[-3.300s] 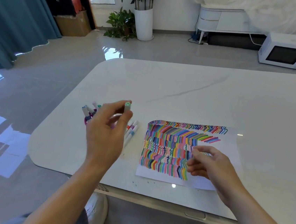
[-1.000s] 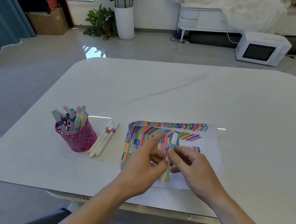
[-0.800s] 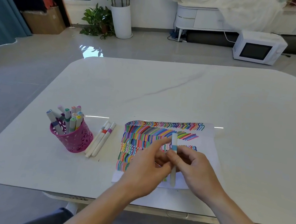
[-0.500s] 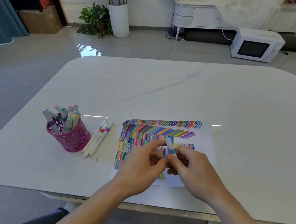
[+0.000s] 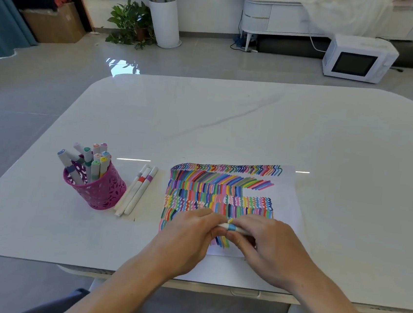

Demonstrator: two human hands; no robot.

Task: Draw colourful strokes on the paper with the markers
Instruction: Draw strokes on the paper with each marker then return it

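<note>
A white sheet of paper (image 5: 287, 190) lies on the table, mostly covered with rows of colourful strokes. Over its near edge both hands meet on a white marker with a blue band (image 5: 231, 227), held level. My left hand (image 5: 186, 241) grips its left end and my right hand (image 5: 267, 244) grips its right part. The marker's ends are hidden inside the fingers. A pink perforated cup (image 5: 97, 188) holding several markers stands at the left. Three white markers (image 5: 137, 189) lie side by side between the cup and the paper.
The white marble table (image 5: 229, 123) has rounded corners and its near edge runs just below my wrists. On the floor beyond stand a white microwave (image 5: 358, 59), potted plants (image 5: 161, 16) and a cardboard box (image 5: 54, 21).
The left hand left the cup and joined the right hand over the paper. The blue-banded marker has turned from upright to level between both hands.
</note>
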